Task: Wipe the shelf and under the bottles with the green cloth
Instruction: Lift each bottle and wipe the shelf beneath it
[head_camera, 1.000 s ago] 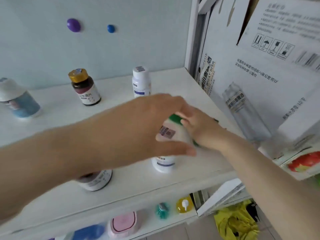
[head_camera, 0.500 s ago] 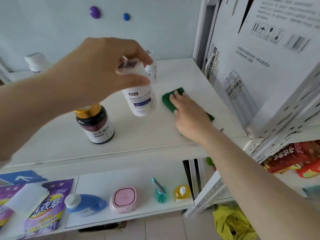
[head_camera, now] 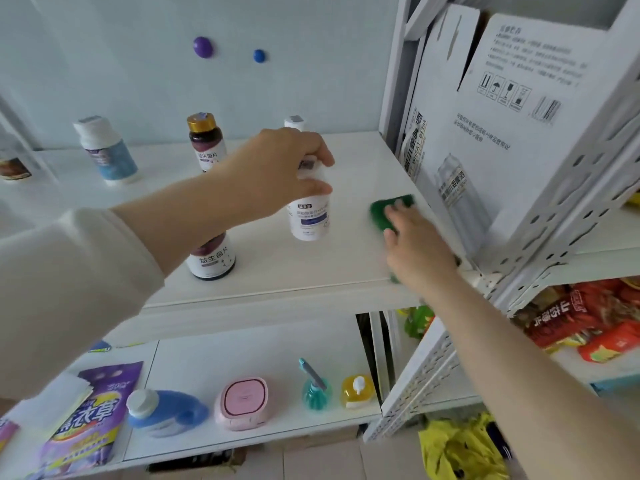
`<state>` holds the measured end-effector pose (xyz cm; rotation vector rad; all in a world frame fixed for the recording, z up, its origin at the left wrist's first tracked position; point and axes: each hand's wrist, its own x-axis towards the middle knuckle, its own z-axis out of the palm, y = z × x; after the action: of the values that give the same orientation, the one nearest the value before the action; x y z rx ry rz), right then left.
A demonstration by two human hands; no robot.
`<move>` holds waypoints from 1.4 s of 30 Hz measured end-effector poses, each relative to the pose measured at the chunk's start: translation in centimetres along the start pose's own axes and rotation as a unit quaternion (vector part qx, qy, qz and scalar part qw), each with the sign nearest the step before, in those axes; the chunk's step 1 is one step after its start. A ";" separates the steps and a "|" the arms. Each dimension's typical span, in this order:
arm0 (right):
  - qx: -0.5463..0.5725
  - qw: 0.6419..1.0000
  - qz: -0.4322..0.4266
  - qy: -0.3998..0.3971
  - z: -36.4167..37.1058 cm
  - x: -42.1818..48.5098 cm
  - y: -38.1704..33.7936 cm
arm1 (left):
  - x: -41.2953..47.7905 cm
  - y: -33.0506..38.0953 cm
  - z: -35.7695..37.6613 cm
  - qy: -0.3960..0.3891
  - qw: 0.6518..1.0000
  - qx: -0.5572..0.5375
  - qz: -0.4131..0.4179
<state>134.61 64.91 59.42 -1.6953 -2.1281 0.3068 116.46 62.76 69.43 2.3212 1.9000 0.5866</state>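
We are curling our left hand (head_camera: 277, 168) around the top of the white bottle (head_camera: 309, 216), which is sitting just under our fingers. We are pressing our right hand (head_camera: 415, 251) flat, fingers straight, on the green cloth (head_camera: 382, 209). The cloth is lying on the shelf (head_camera: 294, 271) under that hand, poking out past the fingertips.

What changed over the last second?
Left hand gripped the white bottle by its cap and appears to have lifted it off the shelf. Right hand slid the green cloth right, toward the cardboard box. Other bottles stayed put.
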 end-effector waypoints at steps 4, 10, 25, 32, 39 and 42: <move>0.029 0.988 -0.132 0.080 2.9 -5.5 -3.3 | 0.4 0.6 0.7 -0.013 1.000 0.005 0.010; 0.059 0.989 -0.113 0.069 1.0 -5.4 -0.3 | 0.2 1.2 1.8 -0.046 0.999 -0.006 0.016; 0.162 0.969 -0.087 0.163 1.7 -9.5 -2.1 | 0.5 1.9 3.3 -0.026 0.999 -0.015 0.014; 0.568 0.820 0.057 -0.032 0.2 -10.9 -6.8 | -1.9 -0.4 -0.7 0.009 1.000 0.018 0.022; 0.552 0.833 0.041 -0.012 -1.1 -5.5 -12.9 | -5.0 -8.8 -6.5 -0.010 0.992 0.120 -0.042; 0.503 0.864 0.018 0.022 -1.9 -1.0 -15.6 | -6.0 -12.7 -8.8 -0.031 0.987 0.151 -0.042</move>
<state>121.91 60.07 67.36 -1.0666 -1.4252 1.1351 100.77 58.34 72.25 2.3782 2.1762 0.2269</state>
